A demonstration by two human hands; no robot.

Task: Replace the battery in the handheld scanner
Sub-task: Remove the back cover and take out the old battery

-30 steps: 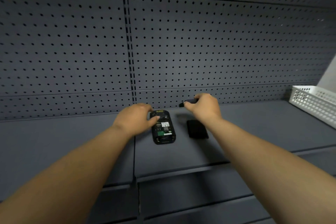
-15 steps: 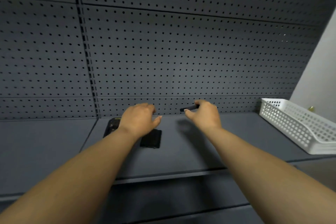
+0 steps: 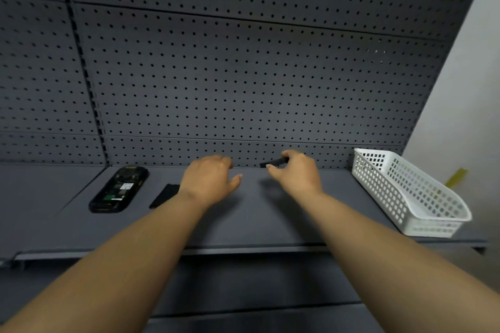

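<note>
Right hand [image 3: 296, 173]: stretched over the shelf [image 3: 270, 219], fingers pinching a small black battery [image 3: 273, 163].
Left hand [image 3: 209, 180]: hovering palm down, fingers loosely spread, holding nothing.
Scanner [image 3: 119, 189]: far left, open back up; black cover [image 3: 164, 195] beside it.
Change: both hands further right of the scanner; basket [image 3: 411, 192] nearer.

Right hand [image 3: 296, 174] pinches a black battery [image 3: 273, 163]; scanner [image 3: 119, 189] lies open on shelf [image 3: 270, 219].
</note>
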